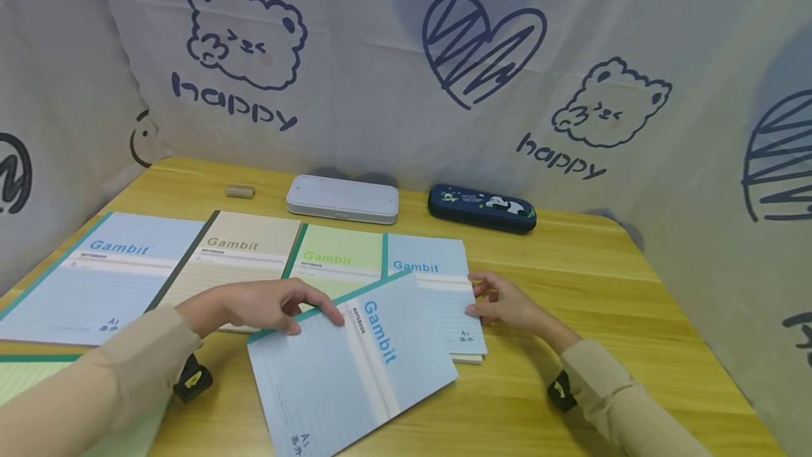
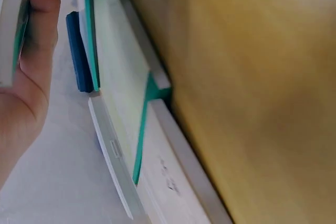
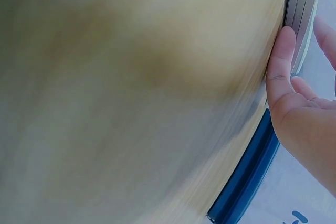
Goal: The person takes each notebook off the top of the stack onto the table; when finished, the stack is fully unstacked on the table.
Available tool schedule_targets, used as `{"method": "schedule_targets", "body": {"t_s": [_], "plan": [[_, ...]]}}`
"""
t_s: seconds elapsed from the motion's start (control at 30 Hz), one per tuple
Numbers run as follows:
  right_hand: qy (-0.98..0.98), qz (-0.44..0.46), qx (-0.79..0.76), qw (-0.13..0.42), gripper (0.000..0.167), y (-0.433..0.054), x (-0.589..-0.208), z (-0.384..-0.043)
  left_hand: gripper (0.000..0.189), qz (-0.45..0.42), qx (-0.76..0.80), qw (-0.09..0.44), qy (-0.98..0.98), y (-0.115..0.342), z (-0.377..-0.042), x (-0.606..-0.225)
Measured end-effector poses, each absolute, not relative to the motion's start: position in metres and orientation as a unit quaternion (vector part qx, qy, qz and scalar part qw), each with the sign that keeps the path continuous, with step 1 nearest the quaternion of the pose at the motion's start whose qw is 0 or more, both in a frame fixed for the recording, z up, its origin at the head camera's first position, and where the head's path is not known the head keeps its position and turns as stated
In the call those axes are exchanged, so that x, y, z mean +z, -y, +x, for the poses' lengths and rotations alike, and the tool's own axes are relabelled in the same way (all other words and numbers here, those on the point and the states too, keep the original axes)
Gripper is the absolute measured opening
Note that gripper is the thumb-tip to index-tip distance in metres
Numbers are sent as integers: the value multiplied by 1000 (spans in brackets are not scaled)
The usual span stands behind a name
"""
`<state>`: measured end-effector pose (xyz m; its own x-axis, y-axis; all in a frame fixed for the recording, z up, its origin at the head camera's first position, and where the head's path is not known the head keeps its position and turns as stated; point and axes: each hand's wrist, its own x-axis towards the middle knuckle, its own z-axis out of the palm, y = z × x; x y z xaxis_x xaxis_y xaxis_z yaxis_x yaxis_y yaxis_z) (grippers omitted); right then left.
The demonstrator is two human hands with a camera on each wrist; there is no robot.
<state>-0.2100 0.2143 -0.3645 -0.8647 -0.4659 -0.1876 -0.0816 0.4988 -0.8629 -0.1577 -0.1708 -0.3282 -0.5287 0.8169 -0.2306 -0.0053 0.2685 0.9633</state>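
Note:
My left hand point(image 1: 263, 302) grips a light blue Gambit notebook point(image 1: 317, 379) by its teal spine, thumb and fingers at the edge. This notebook is turned at an angle and overlaps another light blue notebook point(image 1: 453, 309) behind it. In the left wrist view, its page edge point(image 2: 9, 45) lies against the palm. At the right side of the rear blue notebook, my right hand point(image 1: 510, 307) touches the edge with fingers loosely bent. The right wrist view has the thumb point(image 3: 281, 61) against a stack of notebook edges point(image 3: 300, 3).
Left of the stack lie a green notebook point(image 1: 339, 256), a beige notebook point(image 1: 254, 245) and a larger blue notebook point(image 1: 70, 295). Another green notebook point(image 1: 32, 386) is at the near left. Behind stand a white case point(image 1: 342, 197), a panda pencil case point(image 1: 482, 209) and a small brown cylinder point(image 1: 240, 192).

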Motion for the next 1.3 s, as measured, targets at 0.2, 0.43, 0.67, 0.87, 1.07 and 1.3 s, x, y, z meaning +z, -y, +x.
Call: {"method": "schedule_targets", "body": {"t_s": [0.2,0.43,0.67,0.87,1.07,1.3], "plan": [[-844,-161,-471,199,60,-214,-366,-211,62,323,557,419,-640,172,-153,-332],[-845,-159,-469,201,59,-214,-368,-211,72,358,510,397,-674,175,-150,-330],[-843,-165,-471,202,59,-214,-369,-213,58,362,505,395,-676,188,-150,-335],[-846,-166,-466,200,59,-215,-370,-213,53,371,497,381,-686,205,-149,-341],[-847,-167,-463,199,58,-216,-371,-214,53,357,504,384,-686,220,-146,-346],[-846,-165,-466,201,57,-214,-368,-211,55,364,507,382,-681,229,-146,-352]]}}
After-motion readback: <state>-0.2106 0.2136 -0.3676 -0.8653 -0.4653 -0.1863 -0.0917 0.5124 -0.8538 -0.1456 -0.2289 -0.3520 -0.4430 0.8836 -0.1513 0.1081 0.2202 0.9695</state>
